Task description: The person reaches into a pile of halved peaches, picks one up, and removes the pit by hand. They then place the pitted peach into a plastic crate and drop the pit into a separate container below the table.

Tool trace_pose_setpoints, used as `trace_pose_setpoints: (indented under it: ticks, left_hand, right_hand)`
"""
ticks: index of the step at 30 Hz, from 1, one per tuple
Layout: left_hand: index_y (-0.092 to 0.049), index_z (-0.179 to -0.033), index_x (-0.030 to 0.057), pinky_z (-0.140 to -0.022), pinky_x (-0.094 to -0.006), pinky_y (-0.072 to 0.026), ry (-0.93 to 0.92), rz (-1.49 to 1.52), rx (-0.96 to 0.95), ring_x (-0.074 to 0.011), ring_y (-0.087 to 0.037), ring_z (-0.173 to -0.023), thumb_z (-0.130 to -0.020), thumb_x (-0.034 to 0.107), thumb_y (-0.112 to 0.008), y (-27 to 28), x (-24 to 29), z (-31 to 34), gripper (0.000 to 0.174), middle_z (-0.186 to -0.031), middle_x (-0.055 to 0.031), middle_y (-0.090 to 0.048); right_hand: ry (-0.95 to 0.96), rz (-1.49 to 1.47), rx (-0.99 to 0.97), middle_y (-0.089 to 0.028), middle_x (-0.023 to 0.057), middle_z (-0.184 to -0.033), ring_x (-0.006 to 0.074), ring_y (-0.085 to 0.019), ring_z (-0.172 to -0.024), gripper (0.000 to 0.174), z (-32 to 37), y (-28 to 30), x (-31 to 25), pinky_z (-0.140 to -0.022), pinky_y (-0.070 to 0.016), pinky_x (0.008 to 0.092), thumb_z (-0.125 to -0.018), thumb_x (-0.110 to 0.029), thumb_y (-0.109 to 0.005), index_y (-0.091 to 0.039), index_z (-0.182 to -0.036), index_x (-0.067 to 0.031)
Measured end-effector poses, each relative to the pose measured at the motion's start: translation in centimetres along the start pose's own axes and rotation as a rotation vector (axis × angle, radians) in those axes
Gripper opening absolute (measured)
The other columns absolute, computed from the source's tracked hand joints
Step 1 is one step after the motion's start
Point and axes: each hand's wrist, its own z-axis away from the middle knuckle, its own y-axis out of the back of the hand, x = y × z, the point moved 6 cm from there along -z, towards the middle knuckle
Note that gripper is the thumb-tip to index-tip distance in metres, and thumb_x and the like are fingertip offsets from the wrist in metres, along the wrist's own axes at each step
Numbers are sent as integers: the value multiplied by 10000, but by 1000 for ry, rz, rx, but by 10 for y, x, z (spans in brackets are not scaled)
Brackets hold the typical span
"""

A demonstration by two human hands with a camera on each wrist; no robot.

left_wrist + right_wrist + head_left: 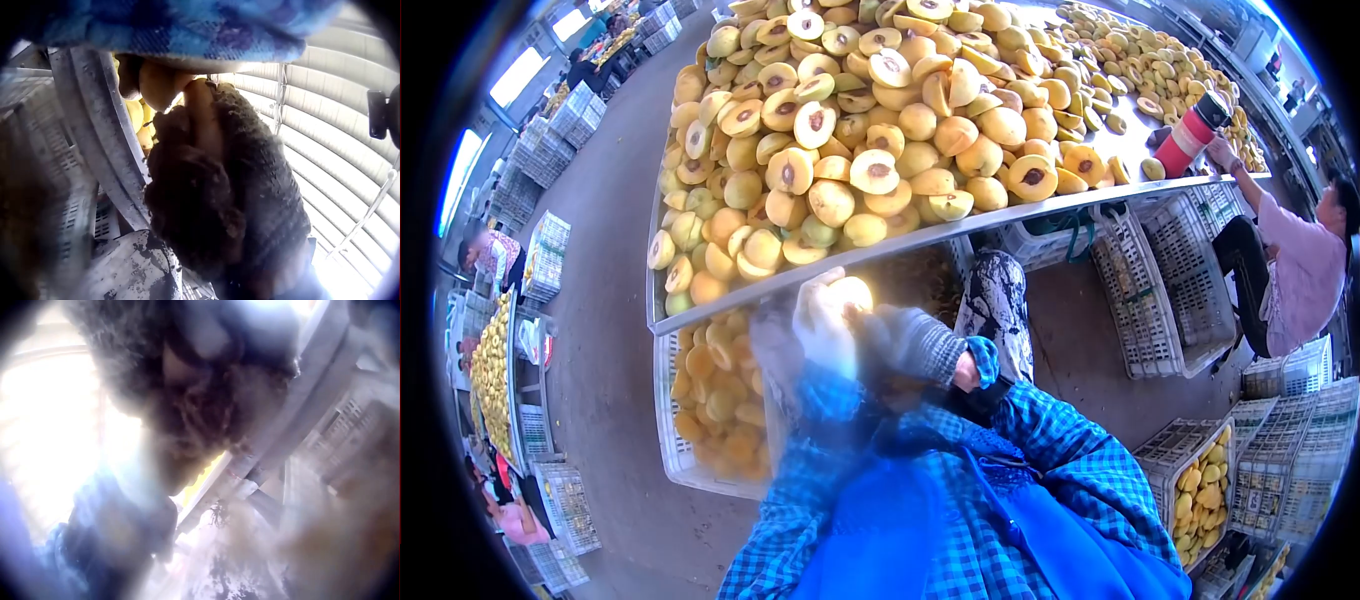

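Note:
In the head view, my left hand, in a pale glove, grips a yellow peach just below the table's front rim. Close on its right is my right hand in a grey knitted glove, blurred, its fingers turned towards the peach; I cannot tell what it holds. A dark, rough-textured glove fills the middle of the left wrist view, with yellow fruit above. The right wrist view is mostly blur around a dark glove. Halved peaches, many showing brown pits or pit hollows, heap up on the table.
The metal rim runs in front of me. Below it, at left, stands a white crate of peach pieces. Empty crates lie under the table at right. A person in pink sits by a red bottle.

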Motion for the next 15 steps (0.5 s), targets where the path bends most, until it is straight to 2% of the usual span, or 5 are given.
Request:
trace_pose_setpoints:
  ticks: [1,4,7,11,15]
  left_hand:
    - [-630,-950,-29,-775,-315,-475,146,134,5,-199,-592,-827,-919,211,-352,-3,-3,1,369,-946,-124,-634]
    - [-632,-916,-36,-748,-301,-490,-582,-402,-235,-200,-613,-782,-905,232,-404,-15,19,2,352,-898,-117,-651]
    - [-604,-995,-29,-734,-258,-481,196,337,-335,-184,-608,-808,-907,188,-492,-19,-8,-4,260,-921,-117,-643]
    - [-591,-1017,-35,-653,-256,-494,187,425,-99,-152,-608,-715,-904,159,-518,-19,-20,8,236,-860,-111,-640]
    - [-604,-961,-41,-656,-243,-497,164,258,-229,-137,-627,-731,-920,191,-517,-8,-24,3,251,-849,-99,-662]
  right_hand:
    - [-191,-441,-28,-576,140,-727,274,-569,-639,308,4,-7,13,-594,-471,354,-913,-263,-483,-557,-1052,2]
    - [-609,-1275,-164,-545,86,-600,240,-535,-534,378,22,-22,26,-514,-438,343,-930,-412,-495,-602,-845,-60]
    - [-660,-1507,-207,-507,2,-567,132,-474,-481,374,43,-59,36,-452,-379,270,-911,-439,-537,-587,-799,-85]
    - [-993,-3594,91,-539,73,-979,155,-538,-780,332,24,-38,-18,-648,-448,247,-919,-92,-416,-451,-1226,28]
    - [-120,-2846,-385,-554,33,-829,156,-533,-683,219,11,-19,-16,-604,-446,269,-932,-165,-487,-546,-1068,-5]
